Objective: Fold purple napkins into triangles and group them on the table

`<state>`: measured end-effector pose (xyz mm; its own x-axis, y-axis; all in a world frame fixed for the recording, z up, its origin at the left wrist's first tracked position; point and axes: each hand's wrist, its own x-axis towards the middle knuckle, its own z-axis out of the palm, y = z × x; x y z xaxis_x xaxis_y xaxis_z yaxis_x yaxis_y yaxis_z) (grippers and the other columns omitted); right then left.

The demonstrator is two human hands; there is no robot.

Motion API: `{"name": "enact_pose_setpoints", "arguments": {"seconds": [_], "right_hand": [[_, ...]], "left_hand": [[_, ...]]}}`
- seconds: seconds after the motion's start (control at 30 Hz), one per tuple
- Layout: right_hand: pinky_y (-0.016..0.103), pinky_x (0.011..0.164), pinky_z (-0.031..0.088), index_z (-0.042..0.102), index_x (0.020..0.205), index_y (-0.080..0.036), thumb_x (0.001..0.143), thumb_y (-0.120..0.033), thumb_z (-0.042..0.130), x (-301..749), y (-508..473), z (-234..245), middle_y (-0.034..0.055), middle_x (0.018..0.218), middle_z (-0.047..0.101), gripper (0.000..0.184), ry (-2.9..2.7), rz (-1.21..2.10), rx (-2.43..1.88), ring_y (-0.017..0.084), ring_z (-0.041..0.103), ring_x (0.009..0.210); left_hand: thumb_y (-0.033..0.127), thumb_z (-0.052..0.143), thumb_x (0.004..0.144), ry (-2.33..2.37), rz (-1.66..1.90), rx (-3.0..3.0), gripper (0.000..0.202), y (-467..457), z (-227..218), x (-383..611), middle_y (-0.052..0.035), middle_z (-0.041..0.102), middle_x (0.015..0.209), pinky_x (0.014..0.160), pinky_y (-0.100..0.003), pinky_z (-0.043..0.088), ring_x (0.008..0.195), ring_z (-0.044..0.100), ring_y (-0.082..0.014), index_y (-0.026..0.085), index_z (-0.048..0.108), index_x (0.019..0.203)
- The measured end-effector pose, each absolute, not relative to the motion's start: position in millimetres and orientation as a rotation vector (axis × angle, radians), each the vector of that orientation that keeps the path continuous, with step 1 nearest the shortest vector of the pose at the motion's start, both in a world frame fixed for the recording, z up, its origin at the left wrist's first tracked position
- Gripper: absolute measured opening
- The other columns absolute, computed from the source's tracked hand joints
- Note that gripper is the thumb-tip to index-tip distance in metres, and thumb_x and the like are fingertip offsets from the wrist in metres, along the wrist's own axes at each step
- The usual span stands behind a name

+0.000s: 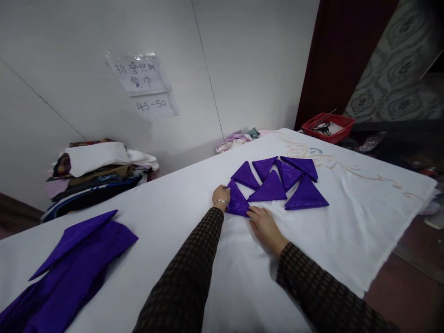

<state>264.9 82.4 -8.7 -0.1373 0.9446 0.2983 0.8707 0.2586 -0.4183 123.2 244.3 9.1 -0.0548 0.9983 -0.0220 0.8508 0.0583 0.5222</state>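
A folded purple napkin point(237, 201), shaped as a triangle, lies on the white tablecloth between my two hands. My left hand point(221, 196), with a bracelet at the wrist, is closed on its left corner. At the lower right corner, the fingers of my right hand point(266, 227) are bent onto the edge; the thumb is partly hidden. Several more purple triangles, among them a middle one point(269, 188) and a right one point(306, 195), lie close together just beyond. Loose purple cloth point(78, 270) is heaped at the left of the table.
A stack of folded clothes point(99, 169) stands by the wall on the left. Crumpled cloths point(237, 140) lie at the table's far edge. A red basket point(328, 126) sits behind the far right corner. Paper signs point(140, 76) hang on the wall.
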Motion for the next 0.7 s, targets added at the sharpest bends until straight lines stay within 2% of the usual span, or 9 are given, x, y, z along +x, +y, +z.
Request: {"name": "enact_pose_setpoints", "arguments": {"seconds": [0.23,0.37,0.53,0.7], "right_hand": [[0.043,0.100,0.033,0.060,0.116,-0.017,0.084,-0.013,0.048,265.2,82.9,-10.6,0.0120,0.123,0.058,0.034,-2.041,0.199,-1.613,0.024,0.049,0.115],[0.045,0.100,0.033,0.060,0.115,-0.017,0.082,-0.013,0.049,266.1,82.8,-11.4,0.0122,0.123,0.058,0.035,-2.034,0.161,-1.570,0.025,0.047,0.117],[0.047,0.104,0.028,0.059,0.115,-0.017,0.084,-0.013,0.047,263.3,81.7,-8.5,0.0114,0.127,0.055,0.034,-2.029,0.124,-1.426,0.024,0.041,0.124],[0.046,0.105,0.025,0.060,0.112,-0.017,0.082,-0.012,0.048,261.8,82.1,-10.2,0.0107,0.124,0.058,0.032,-2.066,0.179,-1.394,0.023,0.045,0.120]], "left_hand": [[0.032,0.051,0.082,1.949,0.564,1.941,0.030,242.8,6.0,117.1,-0.0133,0.067,0.103,0.082,-0.033,0.046,0.098,0.061,-0.0239,0.014,0.063,0.103],[0.032,0.049,0.085,1.885,0.669,2.067,0.036,234.1,11.9,110.4,-0.0149,0.061,0.115,0.091,-0.036,0.043,0.107,0.056,-0.0247,0.012,0.059,0.112],[0.028,0.048,0.086,1.546,0.852,2.471,0.034,203.0,11.7,93.2,-0.0114,0.057,0.124,0.101,-0.040,0.037,0.118,0.049,-0.0232,0.016,0.056,0.116],[0.029,0.047,0.087,1.297,0.882,2.684,0.035,168.0,-0.7,75.1,-0.0117,0.054,0.128,0.102,-0.044,0.038,0.121,0.047,-0.0241,0.016,0.054,0.119]]}}
